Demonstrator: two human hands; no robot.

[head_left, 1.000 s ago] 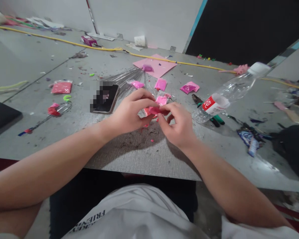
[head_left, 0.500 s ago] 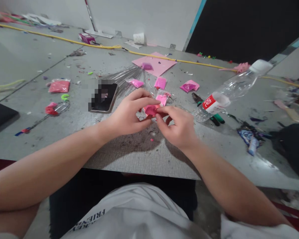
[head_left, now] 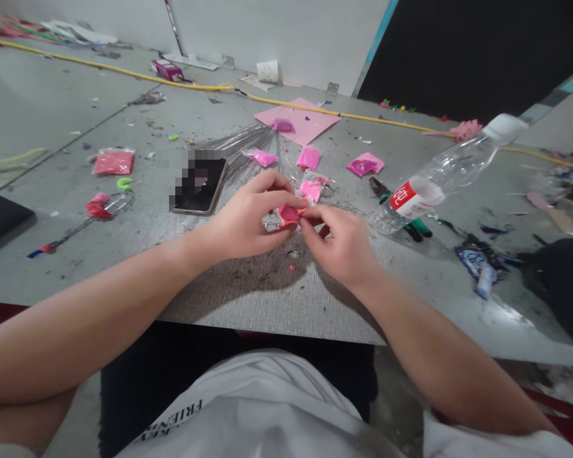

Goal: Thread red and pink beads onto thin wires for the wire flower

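Observation:
Between my hands is a lump of pink modelling clay, with brighter pink-red material around it. My left hand curves around its left side, thumb below and fingers above. From the right, my right hand pinches its edge between thumb and fingertips. Just beyond lies an opened clear packet of pink clay. Other pink clay packets lie farther back. A small pink crumb rests on the table in front of my hands. My fingers partly hide the clay.
A phone lies left of my hands. To the right, a clear plastic bottle leans over green-handled pliers. A wire piece with pink clay and a red-pink packet are at left. A yellow cable crosses the back.
The clay has turned and flattened a little between my fingers, and my left fingers have spread slightly around it. My right hand keeps its pinch, slightly lower. Things on the table stay put.

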